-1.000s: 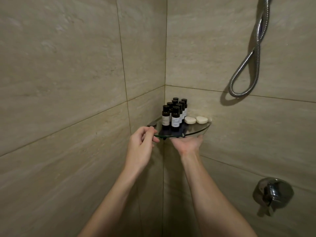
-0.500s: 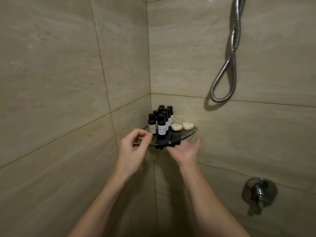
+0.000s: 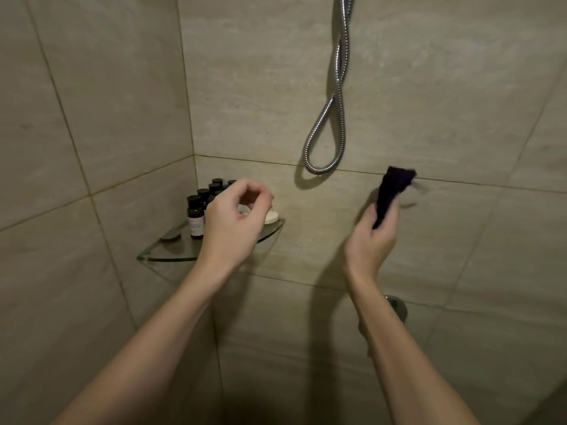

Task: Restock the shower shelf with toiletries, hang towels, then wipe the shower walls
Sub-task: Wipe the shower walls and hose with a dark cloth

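The right hand (image 3: 372, 240) grips a dark cloth (image 3: 394, 191), held up close to the far wall, right of the shower hose (image 3: 331, 118). The left hand (image 3: 233, 222) hangs over the glass corner shelf (image 3: 171, 253) with fingers curled toward the thumb and nothing seen in them, just in front of the dark bottles (image 3: 196, 216) and a soap bar (image 3: 271, 216).
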